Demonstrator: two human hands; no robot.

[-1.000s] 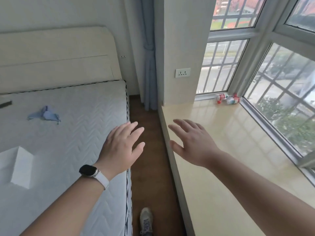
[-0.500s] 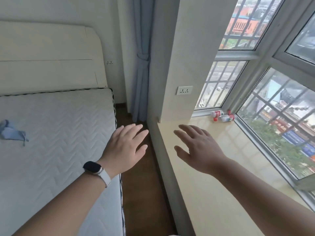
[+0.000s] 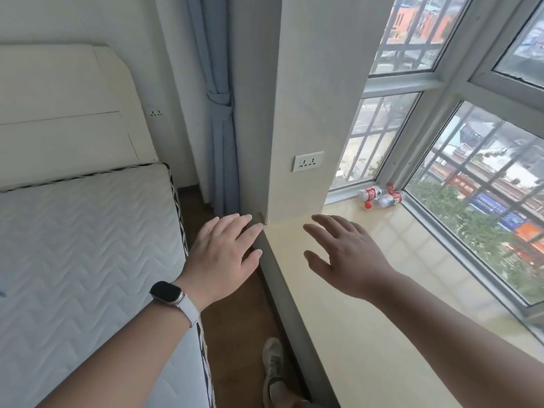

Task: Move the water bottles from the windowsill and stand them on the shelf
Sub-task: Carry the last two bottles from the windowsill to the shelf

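Two clear water bottles with red labels and red caps lie on their sides in the far corner of the cream windowsill (image 3: 368,304), against the window frame: one bottle (image 3: 370,193) at the left, the other bottle (image 3: 391,198) just right of it. My left hand (image 3: 225,256), with a watch on its wrist, hovers flat with straight fingers over the gap between bed and sill. My right hand (image 3: 346,256) is stretched out over the sill, fingers spread, holding nothing, well short of the bottles. No shelf is in view.
A bed with a white quilted mattress (image 3: 82,245) and cream headboard fills the left. A narrow strip of brown floor (image 3: 235,334) runs between bed and sill, with my shoe (image 3: 272,366) on it. A blue curtain (image 3: 220,128) and a wall pillar with a socket (image 3: 308,161) stand ahead.
I have stepped forward along the gap; the bottles and pillar look nearer. Both hands stay outstretched and empty, and the blue cloth on the mattress has slid out of view.
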